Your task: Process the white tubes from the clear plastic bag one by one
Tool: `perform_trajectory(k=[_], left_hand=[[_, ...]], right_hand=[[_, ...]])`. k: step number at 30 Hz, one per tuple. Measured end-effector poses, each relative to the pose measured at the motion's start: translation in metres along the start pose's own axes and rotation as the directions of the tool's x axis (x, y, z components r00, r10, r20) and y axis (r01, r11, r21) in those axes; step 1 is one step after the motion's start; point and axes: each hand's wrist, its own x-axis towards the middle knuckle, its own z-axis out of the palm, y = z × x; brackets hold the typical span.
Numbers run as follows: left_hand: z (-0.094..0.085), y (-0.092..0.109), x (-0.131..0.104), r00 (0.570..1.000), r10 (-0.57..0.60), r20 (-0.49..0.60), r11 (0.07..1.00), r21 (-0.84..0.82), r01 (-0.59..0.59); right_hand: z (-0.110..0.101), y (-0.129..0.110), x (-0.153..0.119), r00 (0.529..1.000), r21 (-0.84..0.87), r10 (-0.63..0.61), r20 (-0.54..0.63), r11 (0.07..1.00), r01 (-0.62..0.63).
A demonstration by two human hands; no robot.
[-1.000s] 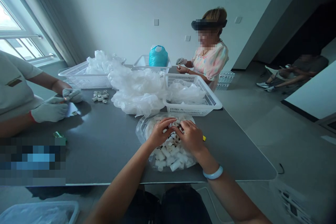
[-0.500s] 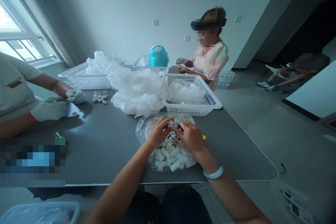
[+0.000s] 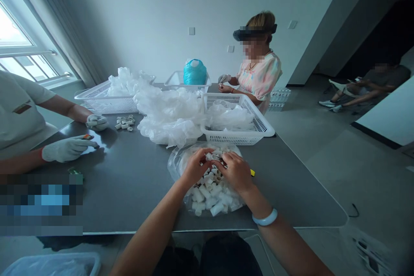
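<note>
My left hand [image 3: 196, 164] is closed in a pinch on a short white pipe fitting [image 3: 214, 157]. From the other side my right hand [image 3: 236, 169], with a pale bangle on its wrist, has its fingers closed near the same fitting; its fingertips are partly hidden, and what they grip is too small to make out. Under both hands lies a clear plastic bag [image 3: 176, 164], spread open on the table. Many loose white pipe fittings [image 3: 207, 193] are heaped on it.
Beyond my hands stand a white basket [image 3: 239, 139] and a mound of plastic bags [image 3: 174, 112]. A yellow object [image 3: 252, 173] lies right of my right hand. At left, a co-worker's gloved hand [image 3: 69, 148] holds an orange-ended tool near a small pile of fittings [image 3: 125, 122].
My hands stay over the heap with only slight finger movement. The left co-worker's gloved hands have moved apart, one drawing nearer to me. The view has shifted slightly.
</note>
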Motion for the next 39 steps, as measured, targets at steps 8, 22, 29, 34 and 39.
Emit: perform_trajectory(k=[8, 22, 29, 34, 39], left_hand=[[0.001, 0.004, 0.0, 0.999, -0.019, -0.036, 0.999, 0.051, 0.02], [-0.004, 0.012, -0.002, 0.999, -0.004, 0.052, 0.996, -0.085, 0.009], [-0.007, 0.011, -0.004, 0.995, -0.042, 0.089, 0.987, -0.152, 0.055], [-0.006, 0.006, -0.003, 0.996, -0.013, 0.087, 0.982, -0.185, 0.029], [-0.007, 0.008, -0.001, 0.997, 0.026, 0.078, 0.991, -0.133, -0.016]], right_hand=[[-0.005, -0.004, 0.0, 1.0, 0.038, 0.003, 0.029, 0.999, -0.004], [0.0, 0.001, 0.0, 0.999, 0.006, 0.036, -0.013, 0.999, -0.035], [0.004, 0.005, 0.001, 0.999, 0.029, 0.024, -0.031, 0.999, -0.023], [0.004, 0.006, -0.001, 0.999, 0.026, 0.012, -0.042, 1.0, -0.011], [0.007, 0.008, -0.001, 0.998, 0.039, 0.025, -0.059, 0.999, -0.022]])
